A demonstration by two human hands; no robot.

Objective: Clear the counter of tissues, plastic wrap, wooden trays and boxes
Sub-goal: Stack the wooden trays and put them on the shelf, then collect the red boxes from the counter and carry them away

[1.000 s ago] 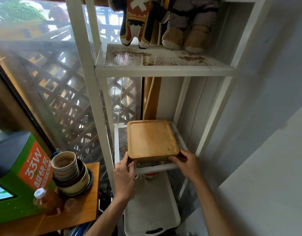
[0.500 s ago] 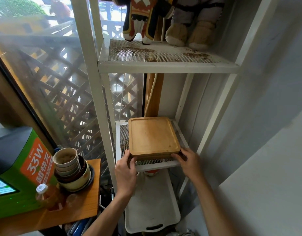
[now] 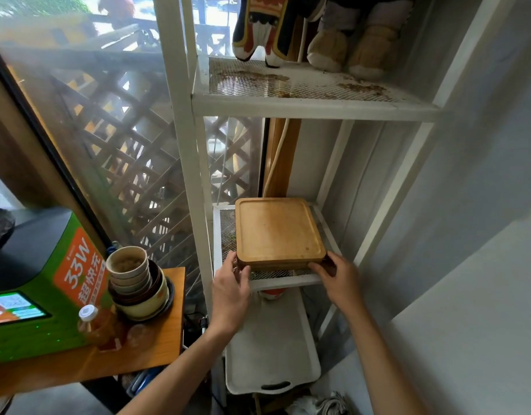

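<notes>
A stack of square wooden trays (image 3: 277,232) lies on the middle mesh shelf (image 3: 283,280) of a white metal rack. My left hand (image 3: 231,290) grips the stack's near left corner, thumb up along its side. On the near right corner my right hand (image 3: 337,275) holds the stack with its fingers curled round the edge. The stack's lower trays are mostly hidden under the top one.
Plush toys (image 3: 315,31) stand on the rusty upper shelf (image 3: 303,85). A white plastic tray (image 3: 271,348) lies below the mesh shelf. At left, a wooden counter (image 3: 156,351) carries stacked bowls (image 3: 135,283), a bottle (image 3: 93,324) and a green machine (image 3: 39,283). A grey wall is right.
The wooden trays have slid further back onto the mesh shelf. Both hands have stayed on the near corners.
</notes>
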